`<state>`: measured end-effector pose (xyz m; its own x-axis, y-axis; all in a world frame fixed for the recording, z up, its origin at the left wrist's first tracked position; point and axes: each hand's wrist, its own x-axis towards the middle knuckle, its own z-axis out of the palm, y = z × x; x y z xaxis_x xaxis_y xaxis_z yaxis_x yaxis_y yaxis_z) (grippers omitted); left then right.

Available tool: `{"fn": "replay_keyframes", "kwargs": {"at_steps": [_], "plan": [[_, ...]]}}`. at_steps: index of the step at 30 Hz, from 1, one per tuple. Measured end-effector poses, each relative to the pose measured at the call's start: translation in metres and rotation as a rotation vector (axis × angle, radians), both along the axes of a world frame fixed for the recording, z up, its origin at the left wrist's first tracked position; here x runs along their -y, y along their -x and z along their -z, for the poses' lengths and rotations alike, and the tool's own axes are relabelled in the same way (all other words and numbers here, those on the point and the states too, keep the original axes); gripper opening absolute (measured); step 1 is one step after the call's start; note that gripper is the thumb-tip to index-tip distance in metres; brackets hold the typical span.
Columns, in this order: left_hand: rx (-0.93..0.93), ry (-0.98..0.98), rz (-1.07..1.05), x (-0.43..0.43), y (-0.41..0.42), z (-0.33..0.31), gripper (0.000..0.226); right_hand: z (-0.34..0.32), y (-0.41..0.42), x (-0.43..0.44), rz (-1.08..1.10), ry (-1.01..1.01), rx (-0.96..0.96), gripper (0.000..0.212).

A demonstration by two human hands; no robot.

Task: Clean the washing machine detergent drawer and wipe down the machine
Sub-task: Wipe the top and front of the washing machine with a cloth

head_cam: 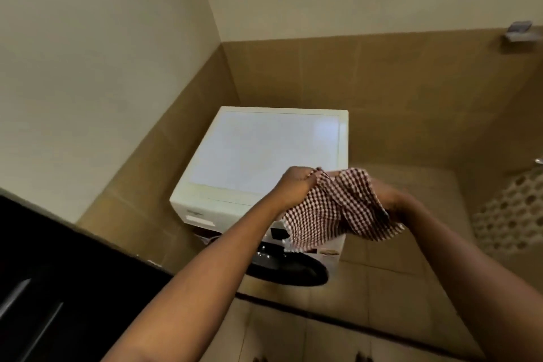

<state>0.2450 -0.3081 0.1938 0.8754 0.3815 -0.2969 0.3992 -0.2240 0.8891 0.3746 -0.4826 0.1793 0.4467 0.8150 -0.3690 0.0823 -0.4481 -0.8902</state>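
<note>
1. Holding a checked cloth [338, 209] up in the air, both bare hands work above the front edge of a washing machine [264, 153].
2. The left hand [296, 185] has its fingers curled closed around the cloth's upper left corner, pinching a bunched fold.
3. The right hand [390, 200] is largely hidden behind the fabric; its fingers seem wrapped into the cloth's right side, though how tightly they close cannot be told.
4. The cloth is soft and thin, woven in a small red-and-white check, and it hangs in loose folds with a ragged lower hem.
5. The washing machine stands in the corner of the room, pushed close to two tiled walls [382, 88]. Its body is a white box with rounded edges and a flat, smooth, slightly glossy top.
6. A dark round door [288, 264] of shiny glass or plastic bulges from the front, below the hanging cloth.
7. A small dark logo sits at the front left of the control strip [199, 216], too blurred to read, with a pale rectangular panel just under it.
8. A sticker at the lower right of the front is likewise unreadable.
9. Brown square tiles cover the lower walls, with plain cream paint above.
10. A dark, glossy cabinet [44, 288] fills the lower left corner of the view.
</note>
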Motion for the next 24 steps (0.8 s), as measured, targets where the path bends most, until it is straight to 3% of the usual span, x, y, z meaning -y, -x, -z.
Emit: {"fn": "replay_keyframes", "kwargs": {"at_steps": [2, 4, 7, 12, 21, 24], "plan": [[-0.028, -0.045, 0.092, -0.016, 0.019, 0.009, 0.039, 0.008, 0.026, -0.009, -0.144, 0.167, 0.007, 0.037], [-0.052, -0.153, 0.152, -0.040, 0.039, 0.020, 0.042, 0.012, 0.067, -0.023, -0.123, 0.137, -0.130, 0.028], [-0.062, -0.288, 0.187, -0.065, 0.070, 0.044, 0.043, 0.030, 0.118, -0.051, -0.001, 0.072, -0.237, 0.028], [-0.227, -0.320, 0.179, -0.098, 0.121, 0.100, 0.023, 0.065, 0.176, -0.081, 0.345, 0.037, -0.291, 0.029], [-0.208, -0.419, -0.047, -0.200, 0.173, 0.128, 0.002, 0.085, 0.184, -0.109, 0.733, 0.037, 0.022, 0.027], [-0.156, -0.459, -0.109, -0.232, 0.177, 0.128, 0.008, 0.086, 0.183, -0.129, 0.849, 0.020, 0.058, 0.023]]}}
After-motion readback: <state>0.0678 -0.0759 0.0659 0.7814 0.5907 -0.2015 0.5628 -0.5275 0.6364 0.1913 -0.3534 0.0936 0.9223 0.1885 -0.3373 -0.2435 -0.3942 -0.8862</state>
